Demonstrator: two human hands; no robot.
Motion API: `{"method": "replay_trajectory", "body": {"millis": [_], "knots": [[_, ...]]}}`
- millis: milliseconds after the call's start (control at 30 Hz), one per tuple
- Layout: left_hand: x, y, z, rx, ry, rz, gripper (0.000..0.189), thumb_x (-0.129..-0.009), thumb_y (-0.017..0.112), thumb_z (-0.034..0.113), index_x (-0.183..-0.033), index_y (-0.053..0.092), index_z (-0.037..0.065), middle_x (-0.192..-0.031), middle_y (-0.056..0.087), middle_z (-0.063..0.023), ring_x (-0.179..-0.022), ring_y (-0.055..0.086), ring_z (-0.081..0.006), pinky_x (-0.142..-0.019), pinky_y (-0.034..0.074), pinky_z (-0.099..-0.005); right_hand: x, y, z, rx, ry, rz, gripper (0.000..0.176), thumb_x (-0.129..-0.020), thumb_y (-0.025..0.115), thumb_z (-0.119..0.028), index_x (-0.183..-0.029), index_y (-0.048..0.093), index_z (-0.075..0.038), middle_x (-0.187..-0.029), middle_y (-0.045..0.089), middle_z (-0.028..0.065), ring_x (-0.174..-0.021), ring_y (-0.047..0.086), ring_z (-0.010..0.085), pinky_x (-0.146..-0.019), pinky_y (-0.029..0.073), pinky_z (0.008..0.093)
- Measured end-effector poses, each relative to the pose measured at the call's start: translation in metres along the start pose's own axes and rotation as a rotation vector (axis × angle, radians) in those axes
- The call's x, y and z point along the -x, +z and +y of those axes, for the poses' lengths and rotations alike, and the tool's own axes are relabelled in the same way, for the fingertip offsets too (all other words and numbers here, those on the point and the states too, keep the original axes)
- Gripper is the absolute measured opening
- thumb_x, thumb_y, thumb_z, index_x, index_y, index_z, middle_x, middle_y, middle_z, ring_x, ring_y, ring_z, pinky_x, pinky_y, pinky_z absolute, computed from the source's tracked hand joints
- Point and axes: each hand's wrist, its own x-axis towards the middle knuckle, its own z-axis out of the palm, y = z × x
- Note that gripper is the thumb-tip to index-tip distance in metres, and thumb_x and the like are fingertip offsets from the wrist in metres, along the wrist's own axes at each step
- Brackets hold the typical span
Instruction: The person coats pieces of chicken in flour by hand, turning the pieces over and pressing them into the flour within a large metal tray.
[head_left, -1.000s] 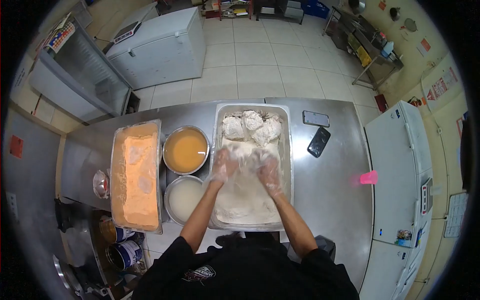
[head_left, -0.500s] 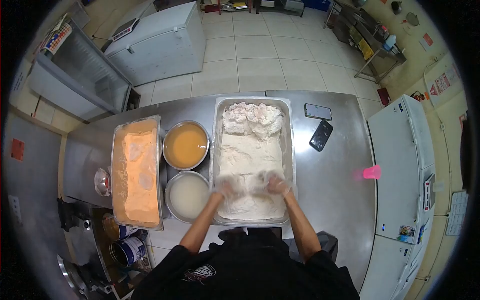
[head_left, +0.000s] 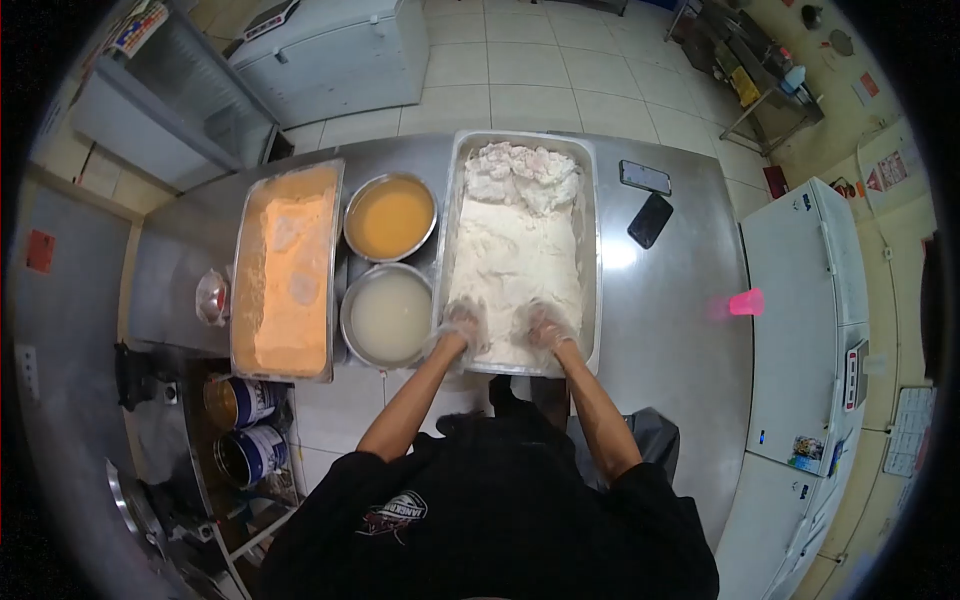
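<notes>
A large metal tray (head_left: 595,250) of white flour (head_left: 512,245) lies in front of me. Clumps of flour-coated pieces (head_left: 525,175) are heaped at its far end. My left hand (head_left: 464,328), in a clear plastic glove, touches the flour at the tray's near left corner. Opposite it, my right hand (head_left: 545,330), gloved likewise, is in the flour near the right side. Loose glove plastic and flour obscure the fingers of both hands, so their grip cannot be made out. Left of the tray stand a bowl of cloudy whitish liquid (head_left: 390,315) and a bowl of orange-yellow liquid (head_left: 392,218).
A second tray (head_left: 238,270) holds orange powder (head_left: 290,325) at the left. A small metal bowl (head_left: 212,298) stands beside it. Two phones (head_left: 645,178) (head_left: 650,220) lie on the steel table (head_left: 680,300), with a pink cup (head_left: 746,302) at its right edge.
The camera view has shifted, so the table sits higher in the picture. Both hands have come closer to the tray's near edge, and the flour around them has a changed surface.
</notes>
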Motion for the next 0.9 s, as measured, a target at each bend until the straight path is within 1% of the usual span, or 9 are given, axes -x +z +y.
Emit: {"method": "replay_trajectory", "body": {"millis": [267, 300, 400, 500, 533, 600, 700, 833, 900], "knots": [[-0.006, -0.091, 0.027, 0.13, -0.152, -0.478, 0.027, -0.055, 0.053, 0.017, -0.078, 0.051, 0.002, -0.085, 0.049, -0.013, -0.075, 0.048, -0.0255, -0.065, 0.038, -0.0353, 0.014, -0.001, 0.023, -0.085, 0.128, 0.0, 0.027, -0.06, 0.049, -0.026, -0.078, 0.051, -0.006, -0.076, 0.051, 0.0091, -0.066, 0.048, 0.021, -0.06, 0.039, 0.0284], [-0.009, -0.095, 0.027, 0.115, -0.159, -0.533, 0.021, -0.055, 0.053, 0.012, -0.074, 0.054, 0.003, -0.081, 0.052, -0.012, -0.072, 0.05, -0.0245, -0.062, 0.039, -0.0349, 0.023, 0.007, 0.033, -0.243, 0.153, 0.175, 0.026, -0.064, 0.047, -0.027, -0.077, 0.051, -0.005, -0.076, 0.051, 0.0095, -0.066, 0.049, 0.0206, -0.058, 0.039, 0.0285], [-0.004, -0.088, 0.012, 0.456, -0.226, -0.329, 0.022, -0.06, 0.047, 0.016, -0.075, 0.053, 0.002, -0.08, 0.051, -0.0131, -0.072, 0.05, -0.0246, -0.062, 0.039, -0.0336, 0.011, 0.005, 0.051, 0.213, -0.025, 0.047, 0.027, -0.063, 0.047, -0.027, -0.077, 0.05, -0.004, -0.078, 0.051, 0.011, -0.067, 0.049, 0.0206, -0.058, 0.039, 0.0283], [0.008, -0.066, -0.01, 0.792, -0.286, -0.129, 0.025, -0.065, 0.041, 0.02, -0.077, 0.052, 0.001, -0.08, 0.051, -0.0141, -0.072, 0.05, -0.0246, -0.061, 0.04, -0.0324, 0.061, -0.04, -0.002, -0.47, 0.229, 0.327, 0.023, -0.063, 0.045, -0.022, -0.076, 0.05, -0.004, -0.078, 0.051, 0.012, -0.07, 0.049, 0.0217, -0.061, 0.039, 0.0288], [0.011, -0.062, -0.012, 0.904, -0.304, -0.059, 0.027, -0.066, 0.039, 0.022, -0.077, 0.051, 0.001, -0.08, 0.051, -0.0145, -0.072, 0.05, -0.0246, -0.061, 0.04, -0.032, 0.058, -0.039, -0.003, -0.323, 0.191, 0.259, 0.022, -0.063, 0.044, -0.021, -0.076, 0.05, -0.004, -0.078, 0.05, 0.0118, -0.071, 0.048, 0.0223, -0.062, 0.038, 0.0291], [0.018, -0.056, -0.01, 0.727, -0.249, -0.051, 0.03, -0.067, 0.037, 0.023, -0.083, 0.047, 0.0, -0.085, 0.048, -0.0164, -0.078, 0.047, -0.0246, -0.065, 0.037, -0.0322, 0.047, -0.033, -0.001, -0.026, 0.114, 0.117, 0.021, -0.064, 0.042, -0.019, -0.076, 0.049, -0.004, -0.08, 0.05, 0.0115, -0.074, 0.047, 0.0234, -0.064, 0.038, 0.0296], [0.021, -0.053, -0.006, 0.465, -0.163, -0.015, 0.036, -0.068, 0.035, 0.025, -0.092, 0.041, -0.001, -0.093, 0.043, -0.0194, -0.086, 0.043, -0.0245, -0.072, 0.034, -0.0325, 0.03, 0.015, 0.029, -0.302, 0.136, 0.45, 0.026, -0.064, 0.042, -0.026, -0.078, 0.048, -0.005, -0.083, 0.049, 0.0117, -0.078, 0.046, 0.0233, -0.067, 0.037, 0.0299], [-0.009, 0.009, -0.017, 0.167, -0.086, -0.015, 0.051, -0.065, 0.037, 0.036, -0.1, 0.034, -0.001, -0.096, 0.04, -0.0208, -0.089, 0.041, -0.0272, -0.077, 0.03, -0.0329, 0.016, 0.025, 0.038, 0.144, 0.117, 0.319, 0.027, -0.068, 0.033, -0.016, -0.089, 0.044, -0.006, -0.085, 0.049, 0.0125, -0.078, 0.047, 0.0284, -0.068, 0.037, 0.0327], [0.007, -0.011, -0.002, 0.503, -0.174, 0.135, 0.055, -0.061, 0.044, 0.037, -0.1, 0.034, -0.001, -0.095, 0.041, -0.0192, -0.087, 0.041, -0.0293, -0.074, 0.032, -0.0343, 0.035, 0.011, 0.015, 0.235, 0.117, 0.484, 0.028, -0.07, 0.032, -0.019, -0.092, 0.043, -0.005, -0.089, 0.047, 0.0133, -0.083, 0.045, 0.0261, -0.069, 0.037, 0.0303]]}}
